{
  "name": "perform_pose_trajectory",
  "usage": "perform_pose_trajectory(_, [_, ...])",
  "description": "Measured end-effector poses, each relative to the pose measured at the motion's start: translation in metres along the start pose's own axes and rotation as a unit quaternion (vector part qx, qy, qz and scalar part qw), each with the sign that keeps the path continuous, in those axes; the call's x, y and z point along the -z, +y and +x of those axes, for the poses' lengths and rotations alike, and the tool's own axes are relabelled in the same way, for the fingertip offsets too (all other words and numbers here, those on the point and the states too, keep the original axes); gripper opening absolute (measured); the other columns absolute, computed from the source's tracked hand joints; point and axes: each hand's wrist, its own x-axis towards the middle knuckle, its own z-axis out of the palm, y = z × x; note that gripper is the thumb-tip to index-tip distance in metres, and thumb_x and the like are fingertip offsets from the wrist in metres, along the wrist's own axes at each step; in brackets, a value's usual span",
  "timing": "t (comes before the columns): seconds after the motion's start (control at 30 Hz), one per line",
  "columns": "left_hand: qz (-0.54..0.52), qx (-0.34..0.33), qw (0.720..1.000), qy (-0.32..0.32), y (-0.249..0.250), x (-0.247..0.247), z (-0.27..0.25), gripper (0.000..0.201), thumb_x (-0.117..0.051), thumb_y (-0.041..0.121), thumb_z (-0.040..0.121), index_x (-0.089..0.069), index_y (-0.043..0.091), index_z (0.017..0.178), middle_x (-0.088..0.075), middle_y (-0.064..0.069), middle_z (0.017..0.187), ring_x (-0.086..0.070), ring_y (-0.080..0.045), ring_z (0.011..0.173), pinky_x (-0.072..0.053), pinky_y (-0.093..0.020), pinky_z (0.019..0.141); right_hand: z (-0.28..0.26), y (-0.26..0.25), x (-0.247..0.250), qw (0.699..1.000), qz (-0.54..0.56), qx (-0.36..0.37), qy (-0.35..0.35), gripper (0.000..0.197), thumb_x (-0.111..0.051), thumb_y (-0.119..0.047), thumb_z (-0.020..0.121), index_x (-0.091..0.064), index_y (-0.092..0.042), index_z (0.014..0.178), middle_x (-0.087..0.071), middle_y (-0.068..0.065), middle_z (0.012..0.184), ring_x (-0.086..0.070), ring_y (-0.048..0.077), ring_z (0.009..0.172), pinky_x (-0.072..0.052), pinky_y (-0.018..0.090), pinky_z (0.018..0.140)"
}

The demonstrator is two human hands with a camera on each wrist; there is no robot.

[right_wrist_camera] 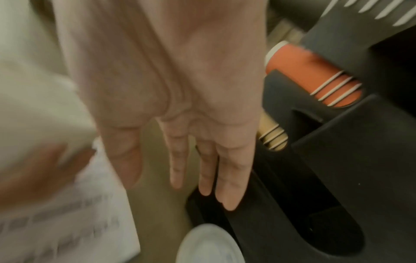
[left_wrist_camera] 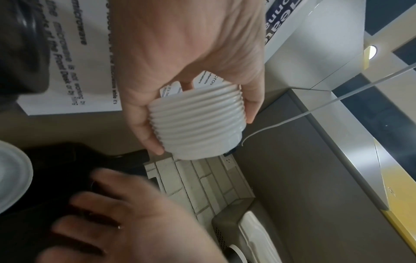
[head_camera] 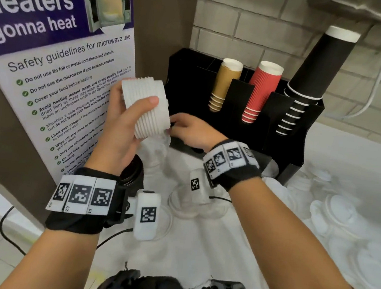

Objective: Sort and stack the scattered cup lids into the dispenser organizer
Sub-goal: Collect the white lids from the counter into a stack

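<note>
My left hand (head_camera: 121,125) has thumb and fingers (left_wrist_camera: 148,128) curled round one stack of white lids (head_camera: 146,109), raised just left of the black organizer (head_camera: 291,136). My right hand (head_camera: 191,130) reaches at its front, fingers (right_wrist_camera: 229,178) straight, holding nothing. Squeezed sideways, the stack could fan apart and spill. Three cup columns stand there; loose lids (head_camera: 339,214) on the table (head_camera: 197,251) are too blurred to count.

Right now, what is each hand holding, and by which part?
Left hand grips the stack of white lids around its ribbed sides. Right hand, fingers straight, holds nothing.
</note>
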Motion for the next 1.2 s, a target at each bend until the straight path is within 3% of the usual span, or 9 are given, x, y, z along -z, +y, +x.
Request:
perform_pose_trajectory(0.13, [0.004, 0.003, 1.000, 0.000, 0.003, 0.005, 0.000, 0.053, -0.065, 0.019, 0.074, -0.046, 0.025, 0.122, -0.060, 0.004, 0.114, -0.065, -0.011, 0.096, -0.056, -0.034, 0.069, 0.029, 0.002, -0.044, 0.965, -0.240, 0.066, -0.086, 0.070, -0.073, -0.043, 0.078, -0.046, -0.020, 0.139, -0.052, 0.009, 0.135, -0.045, 0.026, 0.126, -0.041, 0.036, 0.102])
perform_pose_trajectory(0.37, [0.004, 0.009, 1.000, -0.001, 0.003, 0.009, 0.000, 0.052, -0.067, 0.020, 0.074, -0.047, 0.025, 0.122, -0.062, 0.004, 0.113, -0.066, -0.011, 0.095, -0.057, -0.035, 0.070, 0.055, 0.012, -0.088, 0.920, -0.372, 0.084, -0.091, 0.077, -0.076, -0.042, 0.071, -0.043, -0.023, 0.137, -0.050, 0.007, 0.134, -0.044, 0.031, 0.127, -0.041, 0.041, 0.104])
perform_pose_trajectory(0.57, [0.011, 0.005, 1.000, -0.006, 0.002, 0.009, 0.001, 0.052, -0.067, 0.021, 0.074, -0.047, 0.025, 0.122, -0.062, 0.005, 0.111, -0.065, -0.011, 0.095, -0.056, -0.034, 0.070, 0.030, 0.006, -0.028, 0.967, -0.237, 0.034, -0.086, 0.097, -0.083, -0.042, 0.066, -0.031, -0.028, 0.146, -0.038, 0.009, 0.135, -0.041, 0.029, 0.124, -0.042, 0.041, 0.102])
perform_pose_trajectory(0.7, [0.009, 0.005, 1.000, -0.023, -0.001, 0.006, 0.001, 0.060, -0.074, 0.028, 0.066, -0.047, 0.027, 0.119, -0.063, 0.009, 0.110, -0.066, -0.009, 0.096, -0.056, -0.033, 0.066, -0.006, 0.011, 0.011, 0.999, -0.003, 0.027, -0.022, 0.073, -0.083, -0.034, 0.069, -0.043, -0.035, 0.130, -0.050, 0.006, 0.120, -0.055, 0.021, 0.103, -0.056, 0.030, 0.073])
perform_pose_trajectory(0.73, [0.006, 0.010, 1.000, -0.025, -0.003, 0.005, 0.001, 0.062, -0.075, 0.030, 0.064, -0.048, 0.027, 0.119, -0.063, 0.008, 0.111, -0.066, -0.009, 0.096, -0.057, -0.033, 0.065, -0.017, 0.013, 0.016, 0.996, 0.082, 0.021, 0.005, 0.066, -0.083, -0.033, 0.071, -0.045, -0.039, 0.125, -0.053, 0.004, 0.114, -0.059, 0.019, 0.096, -0.055, 0.023, 0.063])
perform_pose_trajectory(0.8, [0.007, 0.022, 0.999, -0.028, -0.008, 0.002, 0.001, 0.066, -0.077, 0.033, 0.060, -0.048, 0.027, 0.119, -0.062, 0.006, 0.113, -0.066, -0.010, 0.099, -0.057, -0.035, 0.066, -0.039, 0.018, 0.019, 0.974, 0.222, 0.019, 0.050, 0.056, -0.081, -0.035, 0.072, -0.048, -0.047, 0.116, -0.055, 0.004, 0.111, -0.062, 0.018, 0.095, -0.056, 0.021, 0.062])
perform_pose_trajectory(0.9, [0.015, 0.034, 0.999, -0.039, -0.016, -0.002, -0.003, 0.069, -0.078, 0.034, 0.060, -0.048, 0.025, 0.121, -0.062, 0.006, 0.114, -0.066, -0.010, 0.099, -0.056, -0.032, 0.066, -0.061, 0.030, 0.011, 0.923, 0.374, 0.057, 0.067, 0.058, -0.074, -0.029, 0.075, -0.047, -0.042, 0.124, -0.054, 0.018, 0.121, -0.061, 0.028, 0.109, -0.057, 0.045, 0.085])
perform_pose_trajectory(1.0, [0.027, 0.038, 0.998, -0.047, -0.021, -0.007, -0.004, 0.069, -0.077, 0.029, 0.065, -0.045, 0.023, 0.125, -0.059, 0.006, 0.115, -0.065, -0.007, 0.098, -0.055, -0.030, 0.067, -0.073, 0.038, 0.002, 0.889, 0.445, 0.084, 0.071, 0.058, -0.066, -0.021, 0.081, -0.042, -0.034, 0.132, -0.053, 0.016, 0.118, -0.059, 0.029, 0.107, -0.052, 0.053, 0.092])
perform_pose_trajectory(1.2, [0.047, 0.038, 0.996, -0.068, -0.028, -0.013, -0.007, 0.049, -0.071, 0.021, 0.071, -0.050, 0.029, 0.113, -0.063, 0.010, 0.106, -0.063, -0.010, 0.099, -0.054, -0.029, 0.071, -0.082, 0.034, -0.002, 0.876, 0.467, 0.093, 0.074, 0.046, -0.060, -0.023, 0.087, -0.046, -0.031, 0.131, -0.062, 0.010, 0.113, -0.060, 0.028, 0.110, -0.054, 0.046, 0.090])
